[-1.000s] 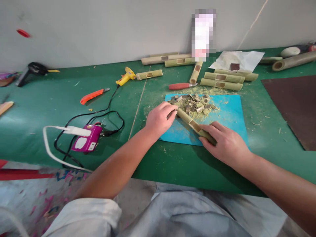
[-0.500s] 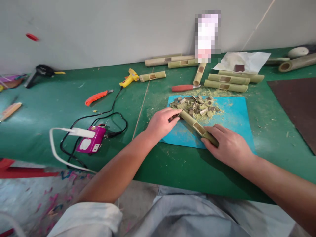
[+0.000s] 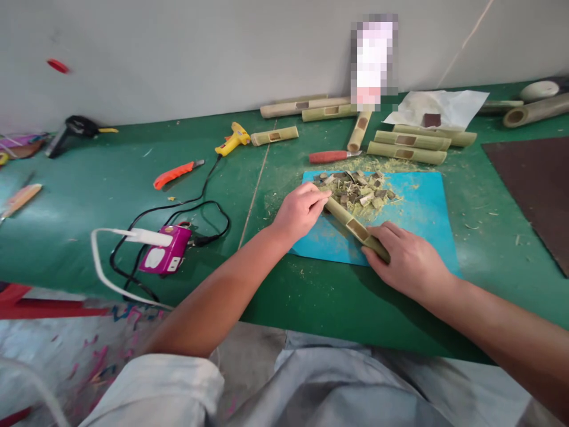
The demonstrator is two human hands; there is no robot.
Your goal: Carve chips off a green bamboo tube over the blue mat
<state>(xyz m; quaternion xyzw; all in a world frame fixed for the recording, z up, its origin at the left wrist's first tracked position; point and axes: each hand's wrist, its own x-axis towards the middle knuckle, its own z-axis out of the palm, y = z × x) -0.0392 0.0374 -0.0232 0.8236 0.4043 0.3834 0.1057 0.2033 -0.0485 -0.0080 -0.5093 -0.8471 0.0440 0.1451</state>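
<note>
My right hand [image 3: 409, 255] grips the near end of a bamboo tube [image 3: 340, 212], thumb on one side and fingers over the other. The tube slants away to the upper left and has a rectangular opening cut in its upper side. At its far end my left hand [image 3: 300, 210] is closed, with thumb and fingers pressed together. What those fingers hold, if anything, is hidden. Beneath lies a blue mat [image 3: 424, 216]. On its back part is a heap of bamboo chips and sawdust [image 3: 360, 193], just beyond my left hand.
Behind the mat are a red-handled knife [image 3: 329, 156] and several cut bamboo tubes [image 3: 406, 153]. To the left lie an orange utility knife [image 3: 175, 175], a yellow glue gun [image 3: 233, 139] and a purple power adapter [image 3: 165, 252] with looping cords. A dark brown sheet [image 3: 533, 196] covers the right side.
My left hand has moved slightly up and to the right over the tube's far end, and its fingers have drawn closer together. The right hand still holds the tube in nearly the same place.
</note>
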